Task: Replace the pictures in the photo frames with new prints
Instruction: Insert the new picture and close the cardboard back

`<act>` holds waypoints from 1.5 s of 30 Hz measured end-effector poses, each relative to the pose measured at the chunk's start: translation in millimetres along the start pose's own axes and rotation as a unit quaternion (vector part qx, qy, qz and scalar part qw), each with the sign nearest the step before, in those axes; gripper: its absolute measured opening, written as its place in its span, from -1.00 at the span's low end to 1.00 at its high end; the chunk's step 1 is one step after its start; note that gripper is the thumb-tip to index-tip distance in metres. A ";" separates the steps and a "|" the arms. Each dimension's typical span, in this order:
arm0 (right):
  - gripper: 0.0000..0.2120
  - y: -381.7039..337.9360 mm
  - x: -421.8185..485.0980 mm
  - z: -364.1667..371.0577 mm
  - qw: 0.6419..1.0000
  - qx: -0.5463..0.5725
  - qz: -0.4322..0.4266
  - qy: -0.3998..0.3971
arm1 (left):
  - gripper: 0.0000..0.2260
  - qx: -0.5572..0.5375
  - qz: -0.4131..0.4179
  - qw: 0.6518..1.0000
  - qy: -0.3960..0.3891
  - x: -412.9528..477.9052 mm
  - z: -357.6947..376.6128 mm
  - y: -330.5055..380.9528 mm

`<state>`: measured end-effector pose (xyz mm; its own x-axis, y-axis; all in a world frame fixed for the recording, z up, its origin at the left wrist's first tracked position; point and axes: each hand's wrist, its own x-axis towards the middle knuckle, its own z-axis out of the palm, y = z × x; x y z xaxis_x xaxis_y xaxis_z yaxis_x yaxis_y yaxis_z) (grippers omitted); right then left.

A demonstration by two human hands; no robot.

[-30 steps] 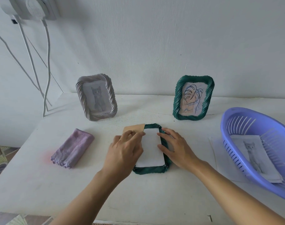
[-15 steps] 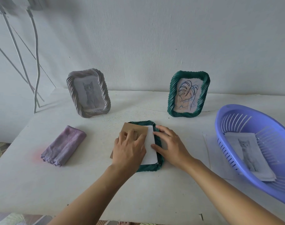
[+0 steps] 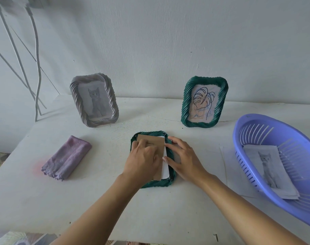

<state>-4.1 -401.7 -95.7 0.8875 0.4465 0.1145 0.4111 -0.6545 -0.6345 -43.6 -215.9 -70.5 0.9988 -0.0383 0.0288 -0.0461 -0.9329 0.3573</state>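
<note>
A dark green twisted-rim frame [image 3: 156, 183] lies face down in the middle of the table. A brown cardboard backing [image 3: 157, 141] lies over a white print [image 3: 165, 169] inside it, leaving a white strip showing on the right. My left hand [image 3: 142, 160] lies flat on the backing and presses it down. My right hand [image 3: 184, 158] rests on the frame's right rim with fingers spread. Two frames stand at the back: a grey one [image 3: 94, 99] with a cat picture and a green one [image 3: 204, 101] with a leaf drawing.
A folded purple cloth [image 3: 66, 158] lies left of the hands. A lilac plastic basket [image 3: 256, 124] at the right holds cat prints [image 3: 270, 168], with loose paper [image 3: 230, 167] beneath its near side. White cables [image 3: 36, 68] hang at the left wall. The table's front edge is close.
The cardboard backing slid rightward from beside the frame onto the white print, covering most of it. My left hand moved with it; my right hand stayed on the frame's right rim.
</note>
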 end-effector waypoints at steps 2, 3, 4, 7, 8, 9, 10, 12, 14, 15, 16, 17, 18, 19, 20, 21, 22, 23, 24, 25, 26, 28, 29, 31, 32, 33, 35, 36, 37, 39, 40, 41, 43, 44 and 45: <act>-0.52 0.8 0.4 0.5 1.000 -0.006 -0.002 -0.003 | -0.77 -0.011 0.003 1.000 -0.008 -0.5 -5.3 -0.6; -0.53 1.1 0.7 1.0 1.000 -0.009 -0.001 -0.005 | -0.76 -0.014 0.000 1.000 -0.013 -1.2 -8.2 -1.3; -0.54 1.3 1.2 1.3 1.000 -0.011 0.000 -0.006 | -0.77 -0.018 -0.002 1.000 -0.017 -2.5 -12.5 -1.5; -0.54 2.3 1.6 2.1 1.000 -0.011 0.004 -0.007 | -0.69 -0.029 0.026 0.999 -0.018 -8.1 -27.0 -6.2; -0.53 2.6 1.7 2.4 1.000 -0.010 0.005 -0.006 | -0.70 -0.039 0.025 0.999 -0.010 -11.5 -32.1 -10.2; -0.53 3.1 1.7 2.9 1.000 -0.008 0.005 -0.007 | -0.69 -0.042 0.015 0.999 -0.001 -15.5 -36.2 -16.0; -0.53 3.4 1.7 3.1 1.000 -0.003 0.005 -0.006 | -0.67 -0.037 0.005 0.999 0.001 -20.6 -39.2 -23.8; -0.54 3.9 1.6 3.3 1.000 0.006 0.004 -0.003 | -0.64 -0.026 0.001 1.000 -0.017 -32.6 -43.2 -41.0; -0.54 4.0 1.7 3.6 1.000 0.010 0.002 0.003 | -0.59 -0.034 0.019 0.998 -0.051 -45.2 -42.4 -57.7; -0.55 3.8 1.5 3.5 1.000 0.013 0.003 0.006 | -0.53 -0.040 0.034 0.996 -0.070 -51.4 -41.9 -63.2; -0.55 3.1 1.3 3.5 1.000 0.016 0.004 0.008 | -0.47 -0.041 0.049 0.994 -0.089 -57.0 -41.1 -67.0; -0.55 2.9 1.0 3.7 1.000 0.018 0.004 0.009 | -0.41 -0.042 0.061 0.992 -0.102 -61.7 -39.0 -69.4; -0.56 2.9 0.8 3.7 1.000 0.018 0.003 0.011 | -0.36 -0.043 0.068 0.991 -0.105 -64.9 -36.6 -70.6; -0.56 3.0 0.8 3.9 1.000 0.018 0.002 0.012 | -0.34 -0.043 0.070 0.992 -0.095 -66.9 -33.6 -72.0; -0.56 2.9 0.8 3.8 1.000 0.020 0.002 0.013 | -0.36 -0.039 0.070 0.994 -0.077 -67.8 -31.0 -72.1; -0.56 2.9 0.8 3.6 1.000 0.022 0.004 0.013 | -0.42 -0.030 0.069 0.996 -0.057 -68.4 -27.8 -71.7; -0.57 2.8 0.7 3.3 1.000 0.022 0.004 0.013 | -0.49 -0.018 0.067 0.997 -0.036 -69.0 -24.7 -70.2; -0.56 2.7 0.7 3.1 1.000 0.022 0.004 0.011 | -0.54 -0.008 0.064 0.998 -0.016 -69.4 -22.3 -67.8; -0.56 2.5 0.7 3.0 1.000 0.021 0.004 0.010 | -0.58 -0.004 0.058 0.998 0.000 -70.5 -20.1 -65.4; -0.56 2.2 0.7 2.8 1.000 0.020 0.004 0.008 | -0.60 -0.001 0.053 0.998 0.014 -71.2 -18.5 -63.3; -0.56 1.9 0.8 2.5 1.000 0.019 0.005 0.008 | -0.60 0.001 0.052 0.998 0.023 -72.2 -17.4 -61.5; -0.56 1.8 0.9 2.3 1.000 0.020 0.007 0.007 | -0.57 0.012 0.056 0.998 0.038 -73.6 -15.7 -59.9; -0.56 1.7 1.0 2.2 1.000 0.020 0.008 0.007 | -0.54 0.018 0.057 0.997 0.044 -74.3 -15.1 -59.2; -0.56 1.3 1.4 2.2 1.000 0.018 0.007 0.008 | -0.50 0.027 0.049 0.997 0.061 -75.0 -14.3 -55.9; -0.56 1.2 1.6 2.3 1.000 0.017 0.006 0.008 | -0.50 0.027 0.043 0.996 0.072 -74.9 -13.8 -53.6; -0.56 1.4 1.9 2.4 1.000 0.017 0.007 0.008 | -0.50 0.026 0.039 0.995 0.083 -74.6 -13.2 -51.2; -0.55 1.1 2.2 2.4 1.000 0.022 0.010 0.007 | -0.53 0.030 0.043 0.994 0.098 -74.9 -11.4 -48.9; -0.55 1.1 2.4 2.2 1.000 0.025 0.012 0.007 | -0.54 0.033 0.047 0.993 0.102 -75.2 -10.2 -49.2; -0.55 1.3 2.5 1.9 0.999 0.029 0.014 0.007 | -0.55 0.035 0.051 0.993 0.105 -75.9 -9.0 -50.2; -0.55 0.8 2.5 1.2 0.999 0.033 0.018 0.009 | -0.56 0.037 0.049 0.992 0.106 -77.3 -7.3 -51.0; -0.55 0.5 2.6 0.8 0.999 0.035 0.020 0.010 | -0.55 0.037 0.045 0.993 0.107 -77.8 -7.0 -50.2; -0.56 0.2 2.6 0.8 0.999 0.035 0.021 0.012 | -0.55 0.037 0.040 0.992 0.110 -77.9 -7.1 -48.7; -0.56 0.1 2.7 1.2 0.999 0.034 0.022 0.014 | -0.51 0.040 0.029 0.992 0.114 -77.3 -7.5 -44.3; -0.56 0.0 2.7 1.1 0.999 0.033 0.022 0.014 | -0.48 0.043 0.024 0.992 0.117 -76.6 -8.0 -41.4; -0.56 0.2 2.8 1.3 0.999 0.033 0.022 0.014 | -0.47 0.044 0.018 0.992 0.120 -75.9 -8.4 -38.7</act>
<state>-1.8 -399.8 -96.4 0.9104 0.4001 0.1053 0.3572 -0.6316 -0.6881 -117.8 -173.8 -78.6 0.9639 0.0039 0.2663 -0.0703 -0.9607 0.2684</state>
